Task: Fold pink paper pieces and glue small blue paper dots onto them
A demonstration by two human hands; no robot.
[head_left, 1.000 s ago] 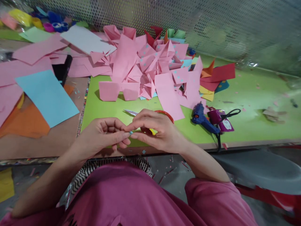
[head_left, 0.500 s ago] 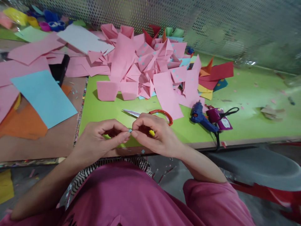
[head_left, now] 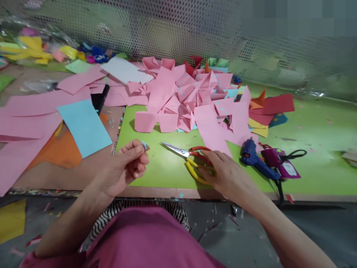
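Note:
A tiny piece of blue paper (head_left: 144, 145) is pinched between the thumb and forefinger of my left hand (head_left: 126, 163), just above the front of the green mat. My right hand (head_left: 225, 173) has its fingers on the red and yellow handles of a pair of scissors (head_left: 182, 152). The blades point left toward my left hand, apart from it. Part of the handles is hidden behind my right fingers. Behind both hands lies a pile of cut and folded pink paper (head_left: 164, 87), some pieces dotted with blue.
A blue glue gun (head_left: 258, 158) lies beside a purple pouch-like item (head_left: 281, 162) on the right of the green mat (head_left: 315, 175). Blue sheet (head_left: 85, 128), orange paper (head_left: 61, 150) and pink sheets cover the left. A perforated panel (head_left: 167, 29) stands along the back.
My right hand has let go of the small blue paper and moved right onto the scissors' handles. My left hand keeps the paper, now raised slightly. The view has shifted.

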